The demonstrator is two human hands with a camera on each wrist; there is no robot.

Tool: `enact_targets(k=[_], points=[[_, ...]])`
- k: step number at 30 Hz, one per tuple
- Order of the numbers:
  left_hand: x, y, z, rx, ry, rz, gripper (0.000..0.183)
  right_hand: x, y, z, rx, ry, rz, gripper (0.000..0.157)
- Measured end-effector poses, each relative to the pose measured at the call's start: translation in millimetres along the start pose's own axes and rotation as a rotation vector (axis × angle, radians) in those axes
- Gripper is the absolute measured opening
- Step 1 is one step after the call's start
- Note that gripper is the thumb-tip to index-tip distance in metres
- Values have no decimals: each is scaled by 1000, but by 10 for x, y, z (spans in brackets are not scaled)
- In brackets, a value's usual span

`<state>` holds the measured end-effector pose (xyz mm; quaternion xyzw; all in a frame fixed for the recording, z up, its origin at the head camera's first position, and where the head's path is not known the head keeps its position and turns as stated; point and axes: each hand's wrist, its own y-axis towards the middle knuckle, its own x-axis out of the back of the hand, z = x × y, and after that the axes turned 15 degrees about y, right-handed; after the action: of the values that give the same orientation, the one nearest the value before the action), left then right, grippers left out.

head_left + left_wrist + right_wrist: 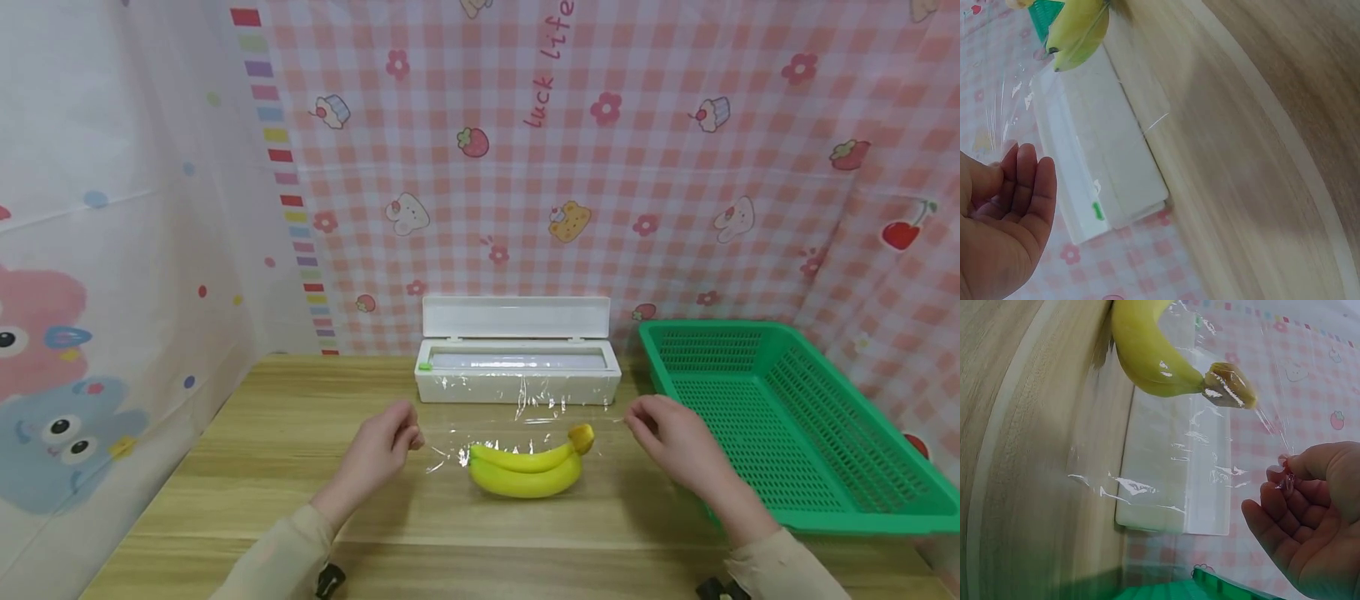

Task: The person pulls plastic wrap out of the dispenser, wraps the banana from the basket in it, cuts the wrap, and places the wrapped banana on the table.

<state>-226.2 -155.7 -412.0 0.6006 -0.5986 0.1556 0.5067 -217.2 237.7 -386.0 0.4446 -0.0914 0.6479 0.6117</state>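
A sheet of clear plastic wrap (525,410) stretches between both hands, shiny and creased. My left hand (390,437) pinches one side of it between thumb and fingertips; in the left wrist view the left hand (1007,212) shows its other fingers curled. My right hand (667,433) pinches the opposite side, and wrap bunches at its fingertips in the right wrist view (1291,481). Between the hands lies a yellow bunch of bananas (525,475), stem to the right. Behind it stands a white wrap dispenser box (517,388) with its lid raised.
A green plastic basket (787,450) stands on the right, close to the right forearm. The wooden table (300,467) meets a pink checked cloth (487,192) at the back. A white patterned cloth (135,250) hangs at the left.
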Motion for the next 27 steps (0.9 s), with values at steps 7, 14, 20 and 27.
enact_targets(k=[7,14,20,27], points=[[-34,52,24,53,-55,24,28,-60,48,-41,-22,15,-20,4],[-67,97,51,115,-134,55,24,-108,85,-55,-15,21,-49,4],[-112,145,98,177,-176,81,22,-154,100,-63,-42,21,-63,4],[-184,212,145,197,-202,81,22,-217,105,-92,-54,18,-96,7]])
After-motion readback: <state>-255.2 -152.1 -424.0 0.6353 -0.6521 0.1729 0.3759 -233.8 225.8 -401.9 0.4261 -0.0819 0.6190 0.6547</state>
